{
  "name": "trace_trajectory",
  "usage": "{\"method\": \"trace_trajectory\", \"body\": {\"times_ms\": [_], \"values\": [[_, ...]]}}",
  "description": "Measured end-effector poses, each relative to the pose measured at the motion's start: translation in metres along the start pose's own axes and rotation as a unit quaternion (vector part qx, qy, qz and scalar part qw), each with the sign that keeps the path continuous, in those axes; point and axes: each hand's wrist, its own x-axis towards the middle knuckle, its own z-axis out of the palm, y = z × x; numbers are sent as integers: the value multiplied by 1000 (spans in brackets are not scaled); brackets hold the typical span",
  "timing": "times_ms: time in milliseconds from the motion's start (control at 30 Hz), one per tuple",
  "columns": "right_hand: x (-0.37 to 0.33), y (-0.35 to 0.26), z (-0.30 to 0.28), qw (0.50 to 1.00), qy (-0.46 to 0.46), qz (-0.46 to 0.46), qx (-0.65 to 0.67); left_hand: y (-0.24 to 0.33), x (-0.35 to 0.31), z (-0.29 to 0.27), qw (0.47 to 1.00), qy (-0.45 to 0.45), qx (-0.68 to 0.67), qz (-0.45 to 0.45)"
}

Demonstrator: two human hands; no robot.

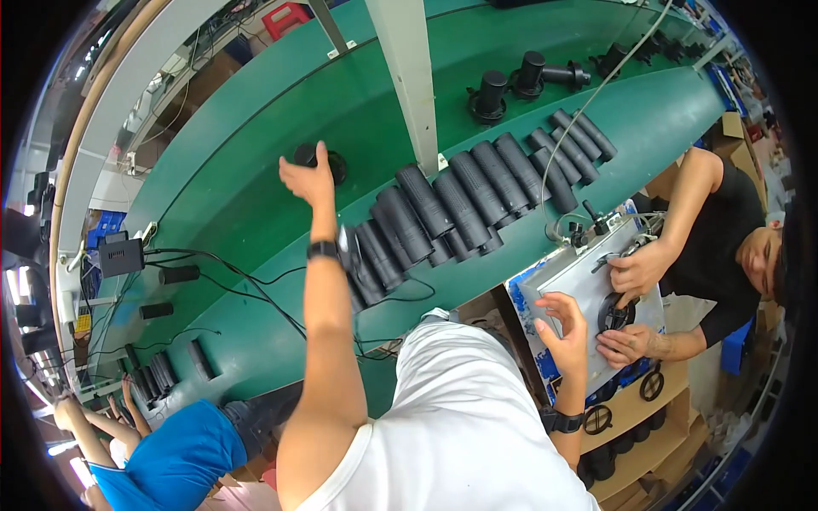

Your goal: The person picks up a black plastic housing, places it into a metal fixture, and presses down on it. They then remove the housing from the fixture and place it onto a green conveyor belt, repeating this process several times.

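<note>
White shirt (464,417) nearest. Black flanged part (339,169) just behind wide-spread left grip (310,180), long axis and tube end leaning left; contact unclear. Right grip (567,339) half-open, empty.

Right of the one white post (405,77) are two upright black flanged parts (490,95) and one lying flanged part (567,75), with more beyond too small to count. On its near side lie at least twelve black tubes (464,204), overlapping. Left of it are one black box (122,256) and, nearest that box, two short black cylinders (179,274).
</note>
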Motion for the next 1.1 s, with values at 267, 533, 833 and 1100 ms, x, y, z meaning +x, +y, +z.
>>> {"method": "trace_trajectory", "body": {"times_ms": [267,533,833,1100], "values": [[5,2,8,999,-16,-28,8,70,-111,-139,839,-537,71,43],[3,7,11,1000,-11,-25,11,27,-128,-122,870,-478,-120,-32],[49,-7,3,949,3,-59,309,153,-145,-216,183,-842,-483,-157],[23,6,-49,866,255,-183,388,196,-206,-251,41,-895,-399,-194]]}}
